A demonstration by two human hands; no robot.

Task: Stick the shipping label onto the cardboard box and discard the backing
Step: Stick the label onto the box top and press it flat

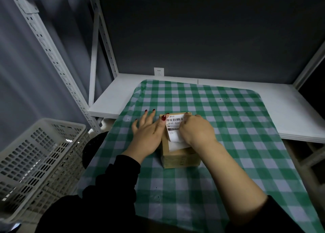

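A small brown cardboard box (181,158) stands in the middle of the green checked cloth. On its top lies a white shipping label (174,125) with a barcode and "031-031" print. A plain white strip of paper, maybe the backing (177,146), shows below it. My left hand (147,136) lies flat beside the box's left edge, fingers spread, with the thumb pressing the label's top left corner. My right hand (197,129) covers the label's right side, its fingers pinched on the label's far right corner.
The green and white checked cloth (228,127) covers a white shelf board (299,109) inside a white metal rack. A white perforated plastic basket (38,162) stands at the left, below shelf level. A wall socket (158,71) sits at the back.
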